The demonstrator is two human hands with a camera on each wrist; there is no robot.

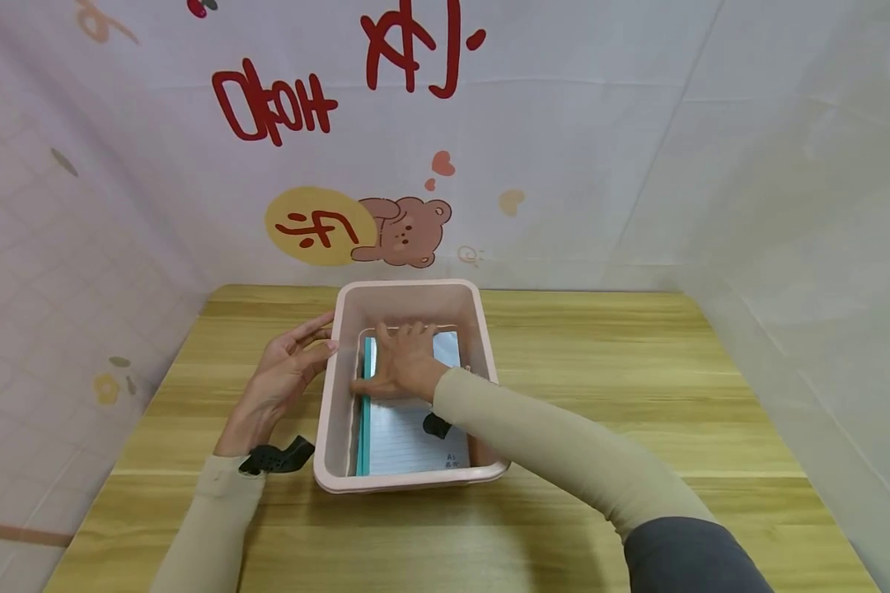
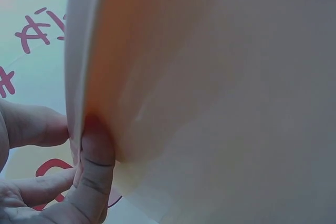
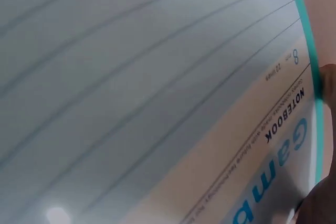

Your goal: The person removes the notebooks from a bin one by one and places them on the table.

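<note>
In the head view a pale pink plastic bin stands on the table. Inside it lies a notebook with a lined, whitish cover and a teal spine; a second teal edge shows beside that spine. My left hand pinches the bin's left rim, with fingers on both sides of it in the left wrist view. My right hand reaches into the bin and lies spread over the notebook, thumb at the spine side and fingertips towards the far edge. Close up in the right wrist view, the notebook cover shows printed text.
The bin stands on a wood-grain table. A white printed cloth with red lettering and a bear hangs behind the table, and pale sheets rise at both sides. Dark straps circle the wrists.
</note>
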